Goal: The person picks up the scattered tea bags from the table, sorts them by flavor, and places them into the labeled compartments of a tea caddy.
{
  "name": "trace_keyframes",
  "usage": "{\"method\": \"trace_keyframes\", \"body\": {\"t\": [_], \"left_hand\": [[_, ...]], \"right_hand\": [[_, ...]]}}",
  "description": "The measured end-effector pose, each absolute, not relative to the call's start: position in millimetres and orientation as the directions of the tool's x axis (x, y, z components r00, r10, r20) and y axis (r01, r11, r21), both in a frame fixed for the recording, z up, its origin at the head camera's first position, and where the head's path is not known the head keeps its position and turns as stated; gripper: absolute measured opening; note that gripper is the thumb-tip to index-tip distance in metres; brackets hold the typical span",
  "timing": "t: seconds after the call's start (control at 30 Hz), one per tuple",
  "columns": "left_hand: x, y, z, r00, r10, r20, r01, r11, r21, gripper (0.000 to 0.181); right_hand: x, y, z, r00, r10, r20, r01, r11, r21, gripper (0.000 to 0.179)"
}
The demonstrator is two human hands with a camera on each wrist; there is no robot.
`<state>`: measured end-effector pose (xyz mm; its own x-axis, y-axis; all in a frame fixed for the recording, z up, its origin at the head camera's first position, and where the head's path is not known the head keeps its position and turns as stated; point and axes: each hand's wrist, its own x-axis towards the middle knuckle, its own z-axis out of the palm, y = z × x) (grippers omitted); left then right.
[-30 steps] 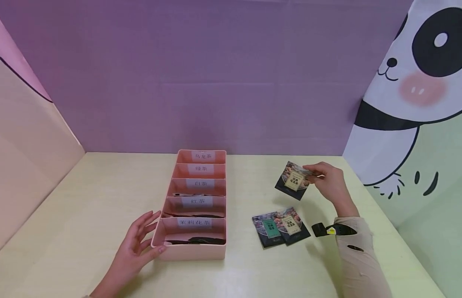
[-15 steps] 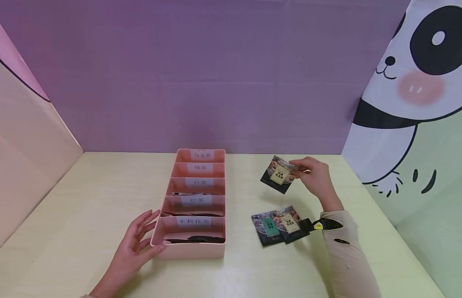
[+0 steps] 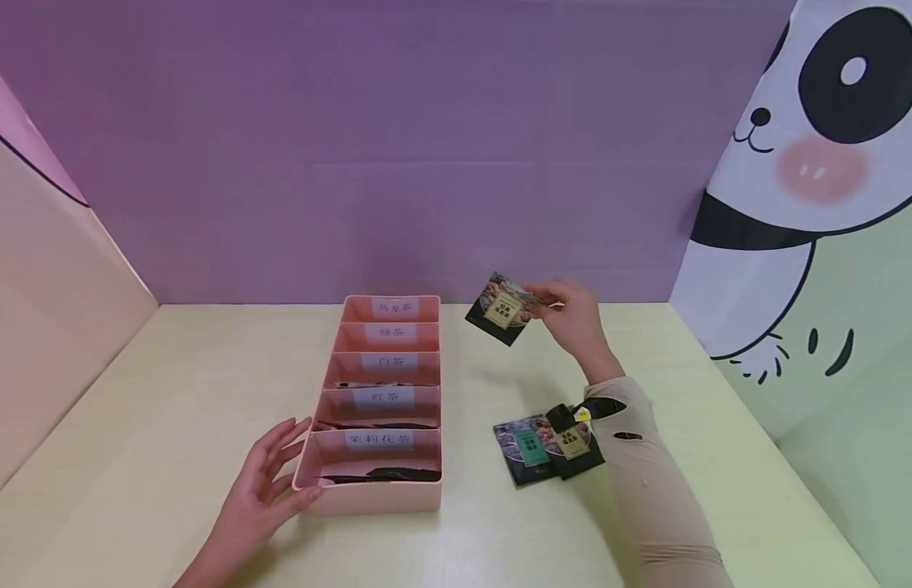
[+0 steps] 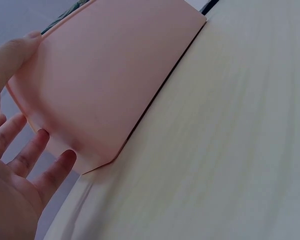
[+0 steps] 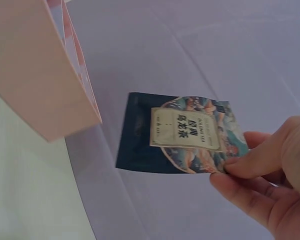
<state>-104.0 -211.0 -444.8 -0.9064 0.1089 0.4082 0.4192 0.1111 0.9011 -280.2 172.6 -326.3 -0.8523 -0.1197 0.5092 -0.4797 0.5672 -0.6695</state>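
My right hand (image 3: pixel 573 322) pinches a dark oolong tea sachet (image 3: pixel 497 312) with a cream label by its edge, held in the air to the right of the pink box's far end. The right wrist view shows this sachet (image 5: pixel 140 132) face up, thumb on top and fingers beneath. My left hand (image 3: pixel 257 494) rests with spread, relaxed fingers at the near left corner of the long pink divided box (image 3: pixel 382 498); its thumb touches the front rim. In the left wrist view, fingertips lie against the box wall (image 4: pixel 110 75). White labels with Chinese writing mark the compartments.
Two sachets, one with a green label (image 3: pixel 527 451) and one with a cream label (image 3: pixel 582 465), overlap on the table right of the box, partly under the right wrist camera. Dark sachets (image 3: pixel 404 474) lie in the nearer compartments. A purple wall (image 3: pixel 426 163) stands behind.
My right hand has carried the oolong tea sachet left and farther back, toward the far end of the box. The left hand stays at the box corner.
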Motion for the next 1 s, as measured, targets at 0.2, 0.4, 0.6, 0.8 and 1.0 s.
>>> {"method": "trace_keyframes", "body": {"t": [0.2, 0.4, 0.6, 0.8, 1.0], "left_hand": [[-104, -211, -444, -0.902, 0.116, 0.415, 0.426, 0.099, 0.899, 0.085], [-105, -209, -442, -0.908, 0.116, 0.403, 0.416, 0.126, 0.901, 0.085], [-104, -210, -443, -0.914, 0.106, 0.392, 0.403, 0.134, 0.905, 0.085], [-103, -210, -443, -0.915, 0.104, 0.39, 0.402, 0.14, 0.905, 0.084], [-104, -211, -444, -0.914, 0.105, 0.392, 0.404, 0.142, 0.904, 0.084]], "right_hand": [[-296, 142, -318, -0.82, -0.169, 0.547, -0.541, 0.543, -0.643, 0.027], [-312, 117, -314, -0.785, -0.231, 0.575, -0.592, 0.555, -0.585, 0.026], [-328, 88, -314, -0.783, -0.332, 0.526, -0.612, 0.563, -0.556, 0.026], [-334, 57, -324, -0.758, -0.44, 0.481, -0.652, 0.528, -0.544, 0.027], [-334, 38, -332, -0.753, -0.515, 0.409, -0.655, 0.532, -0.536, 0.027]]}}
